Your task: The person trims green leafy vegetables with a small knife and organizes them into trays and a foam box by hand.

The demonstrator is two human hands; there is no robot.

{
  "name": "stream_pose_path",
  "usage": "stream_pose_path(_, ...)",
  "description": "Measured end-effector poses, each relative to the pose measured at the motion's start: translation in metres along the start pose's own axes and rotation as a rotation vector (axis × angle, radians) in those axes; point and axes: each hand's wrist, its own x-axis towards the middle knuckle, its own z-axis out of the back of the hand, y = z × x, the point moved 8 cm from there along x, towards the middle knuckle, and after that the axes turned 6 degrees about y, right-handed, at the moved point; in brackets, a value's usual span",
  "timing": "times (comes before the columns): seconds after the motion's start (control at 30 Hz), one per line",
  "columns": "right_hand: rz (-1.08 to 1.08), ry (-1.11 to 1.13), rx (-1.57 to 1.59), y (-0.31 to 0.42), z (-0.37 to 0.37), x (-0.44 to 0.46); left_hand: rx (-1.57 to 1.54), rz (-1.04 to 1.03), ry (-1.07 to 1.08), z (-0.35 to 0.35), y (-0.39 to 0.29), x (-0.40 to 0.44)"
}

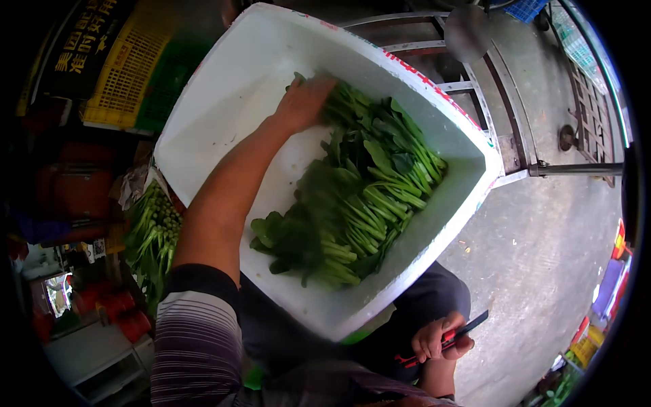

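Head view: two hands [305, 105] [431, 339], one knife [468, 328], one white box [224, 102] holding greens [366, 197].

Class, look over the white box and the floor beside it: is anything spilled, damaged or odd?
Nothing major: dark specks mark the inside of the white box, and small scraps lie on the grey floor, looking untidy against plain surfaces.

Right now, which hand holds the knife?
The right hand, gripping the knife outside the white box; the left hand is inside it, at the greens.
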Motion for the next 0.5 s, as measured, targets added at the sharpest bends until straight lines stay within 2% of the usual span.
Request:
stream_pose_path(0.13,0.002,0.017,0.025,0.001,0.003,0.006,0.101,-0.019,0.031,-0.002,0.004,0.004)
stream_pose_path(0.23,-0.008,0.032,0.035,0.001,0.003,0.005,0.070,-0.093,-0.040,-0.002,0.006,0.002)
stream_pose_path(0.33,-0.011,0.043,0.047,0.000,0.004,0.007,-0.238,-0.150,0.011,-0.004,0.012,0.002)
stream_pose_path(0.43,-0.006,0.051,0.043,-0.002,0.003,0.010,-0.208,-0.022,0.069,-0.014,0.012,0.001)
stream_pose_path(0.5,0.017,0.032,0.001,-0.003,0.000,0.014,-0.203,0.005,0.012,-0.011,0.004,-0.010)
